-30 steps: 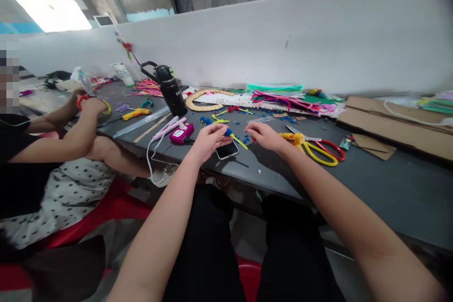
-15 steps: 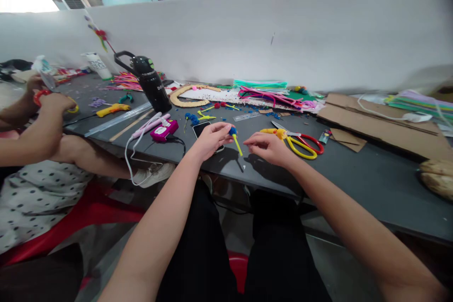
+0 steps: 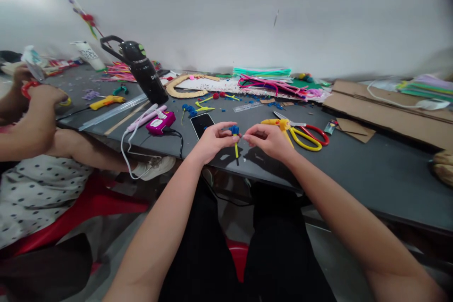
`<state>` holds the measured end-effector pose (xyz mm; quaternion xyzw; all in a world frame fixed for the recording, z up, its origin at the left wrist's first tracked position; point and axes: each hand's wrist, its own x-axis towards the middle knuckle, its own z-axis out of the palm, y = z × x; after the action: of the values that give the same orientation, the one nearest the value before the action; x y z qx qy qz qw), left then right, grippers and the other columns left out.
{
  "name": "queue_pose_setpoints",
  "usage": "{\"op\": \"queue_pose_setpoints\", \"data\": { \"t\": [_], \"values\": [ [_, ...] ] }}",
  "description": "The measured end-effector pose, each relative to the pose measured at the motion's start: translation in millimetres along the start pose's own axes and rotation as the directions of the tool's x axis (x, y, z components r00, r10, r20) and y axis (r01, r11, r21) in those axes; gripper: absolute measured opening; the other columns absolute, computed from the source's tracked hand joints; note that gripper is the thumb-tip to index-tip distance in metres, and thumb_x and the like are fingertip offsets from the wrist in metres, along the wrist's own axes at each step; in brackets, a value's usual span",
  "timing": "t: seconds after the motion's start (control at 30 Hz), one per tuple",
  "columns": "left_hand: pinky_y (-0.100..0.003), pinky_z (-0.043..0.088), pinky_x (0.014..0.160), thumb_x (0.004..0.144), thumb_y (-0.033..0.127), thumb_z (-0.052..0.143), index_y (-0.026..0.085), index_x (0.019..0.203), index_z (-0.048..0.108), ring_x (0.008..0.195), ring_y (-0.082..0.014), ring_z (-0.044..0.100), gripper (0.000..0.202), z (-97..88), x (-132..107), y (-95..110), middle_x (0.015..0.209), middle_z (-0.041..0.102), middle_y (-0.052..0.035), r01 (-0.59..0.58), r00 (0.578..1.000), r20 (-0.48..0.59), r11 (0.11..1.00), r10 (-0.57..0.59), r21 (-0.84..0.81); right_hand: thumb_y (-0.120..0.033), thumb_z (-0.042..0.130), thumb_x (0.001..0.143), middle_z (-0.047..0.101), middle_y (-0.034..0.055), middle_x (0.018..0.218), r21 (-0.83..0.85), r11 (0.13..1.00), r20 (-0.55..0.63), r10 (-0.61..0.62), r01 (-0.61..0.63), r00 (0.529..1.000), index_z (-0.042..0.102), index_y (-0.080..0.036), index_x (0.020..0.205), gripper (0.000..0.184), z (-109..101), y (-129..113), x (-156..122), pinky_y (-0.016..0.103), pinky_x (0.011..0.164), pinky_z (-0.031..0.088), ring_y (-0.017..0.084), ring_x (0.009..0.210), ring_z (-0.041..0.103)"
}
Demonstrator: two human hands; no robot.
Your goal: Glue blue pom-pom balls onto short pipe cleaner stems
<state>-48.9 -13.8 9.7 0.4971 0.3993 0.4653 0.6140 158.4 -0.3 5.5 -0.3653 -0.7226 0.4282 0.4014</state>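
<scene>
Between the thumb and fingers of my left hand (image 3: pixel 214 140) is a small blue pipe-cleaner flower (image 3: pixel 234 129) with a yellow stem pointing down. My right hand (image 3: pixel 268 140) is just to its right, thumb and fingertips drawn together near the flower; whatever they pinch is too small to make out. Behind my right hand lies a yellow glue gun (image 3: pixel 283 125), partly covered. Scissors (image 3: pixel 311 138) with red and yellow handles rest beside it. A phone (image 3: pixel 201 123) lies on the table behind my left hand.
Left of me stand a black bottle (image 3: pixel 146 75) and a magenta adapter (image 3: pixel 161 123) with cables. Pink pipe cleaners (image 3: pixel 265 85), blue scraps and a yellow-stemmed blue piece (image 3: pixel 189 110) lie farther back. Cardboard (image 3: pixel 382 108) is at right. Another person's hands (image 3: pixel 44 96) hold red-handled scissors at far left.
My left hand has turned the flower so its stem hangs straighter down. My right hand has closed its fingers and come nearer to it. The camera view has tipped slightly downward.
</scene>
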Motion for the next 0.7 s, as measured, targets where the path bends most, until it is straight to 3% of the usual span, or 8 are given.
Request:
{"op": "queue_pose_setpoints", "data": {
  "t": [0.13,0.3,0.4,0.53,0.6,0.7],
  "values": [
    [-0.032,0.053,0.071,0.061,0.031,0.086,0.014,0.102,0.064,0.075,-0.0194,0.069,0.049,-2.4,-0.6,-2.8,0.083,0.073,-0.0077,-0.002,0.998,-0.070,0.999,0.005,0.050,-0.050,0.067,0.079,0.063,0.0019,0.066,-0.041,0.999,-0.013,-0.023,0.022,1.000,0.067,-0.020,0.083,0.030,2.4,-1.1,-2.9,0.026,0.056,0.048,0.014,0.060,0.058],
    [-0.031,0.052,0.068,0.061,0.036,0.085,0.013,0.096,0.067,0.071,-0.0194,0.068,0.046,-3.5,-1.1,-1.9,0.081,0.073,-0.0085,-0.058,0.988,-0.135,0.987,0.078,0.147,-0.045,0.060,0.085,0.066,0.0038,0.079,-0.138,0.986,0.019,-0.095,0.097,0.995,0.065,-0.019,0.090,0.026,3.2,-3.8,-3.8,0.028,0.066,0.050,0.015,0.070,0.059],
    [-0.031,0.051,0.067,0.061,0.034,0.085,0.014,0.093,0.069,0.068,-0.0187,0.068,0.042,-2.3,-0.8,-1.7,0.078,0.073,-0.0075,-0.084,0.974,-0.193,0.982,0.117,0.170,-0.041,0.057,0.088,0.065,0.0037,0.082,-0.221,0.965,0.121,-0.112,0.137,0.986,0.063,-0.020,0.089,0.023,-4.5,-16.1,-13.5,0.028,0.069,0.049,0.015,0.072,0.058],
    [-0.032,0.052,0.065,0.064,0.034,0.083,0.014,0.087,0.070,0.066,-0.0189,0.068,0.033,3.9,-0.5,-2.8,0.077,0.073,-0.0075,-0.064,0.971,-0.216,0.983,0.101,0.173,-0.040,0.055,0.090,0.066,0.0046,0.082,-0.344,0.933,0.307,0.007,0.105,0.952,0.064,-0.022,0.088,0.021,-35.9,-31.9,-49.7,0.029,0.065,0.048,0.016,0.069,0.058],
    [-0.031,0.052,0.063,0.065,0.033,0.082,0.014,0.081,0.071,0.062,-0.0182,0.066,0.027,8.4,0.6,-4.2,0.072,0.071,-0.0071,-0.057,0.969,-0.228,0.981,0.100,0.186,-0.041,0.057,0.089,0.066,0.0061,0.083,-0.436,0.899,0.221,0.072,0.032,0.973,0.065,-0.024,0.087,0.020,-56.2,-29.9,-71.2,0.031,0.064,0.049,0.018,0.070,0.059],
    [-0.033,0.053,0.065,0.067,0.030,0.080,0.014,0.078,0.072,0.063,-0.0180,0.066,0.021,14.7,4.4,-7.3,0.069,0.070,-0.0064,-0.084,0.964,-0.232,0.979,0.127,0.188,-0.044,0.060,0.085,0.065,0.0103,0.100,-0.552,0.832,-0.087,0.013,-0.059,0.996,0.068,-0.025,0.087,0.020,-78.4,-15.3,-89.3,0.038,0.079,0.051,0.025,0.094,0.062]
  ]
}}
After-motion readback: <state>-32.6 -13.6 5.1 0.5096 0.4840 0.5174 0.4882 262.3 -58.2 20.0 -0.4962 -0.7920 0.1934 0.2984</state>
